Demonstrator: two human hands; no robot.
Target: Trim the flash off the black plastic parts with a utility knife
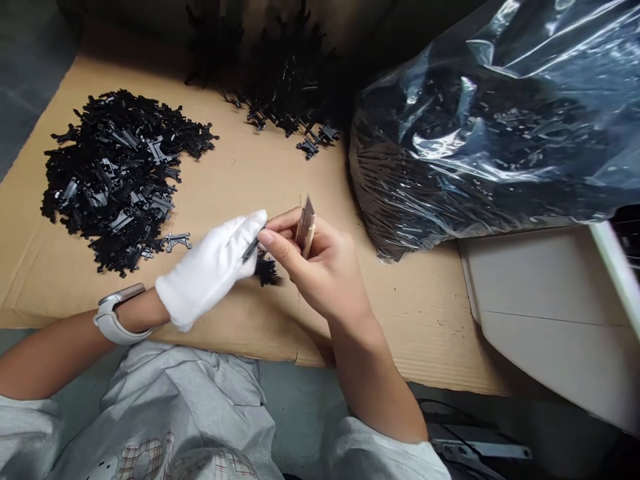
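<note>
My left hand (210, 267), in a white fabric glove, pinches a small black plastic part (253, 245) at its fingertips. My right hand (320, 270) is bare and grips a narrow blade tool with a pale wooden handle (306, 230) upright between its fingers. Its thumb tip is right by the black part. Under my hands lies a small cluster of black parts (265, 270). A large heap of similar black moulded parts (115, 180) spreads to the left on a cardboard sheet (280, 160), with one grey-looking part (176, 241) at its edge.
A clear plastic bag full of black parts (475, 127) bulges at the right. Another scattered mass of black parts (285, 100) lies at the back. A beige panel (545, 300) sits at the lower right. A white wristwatch (117, 313) circles my left wrist.
</note>
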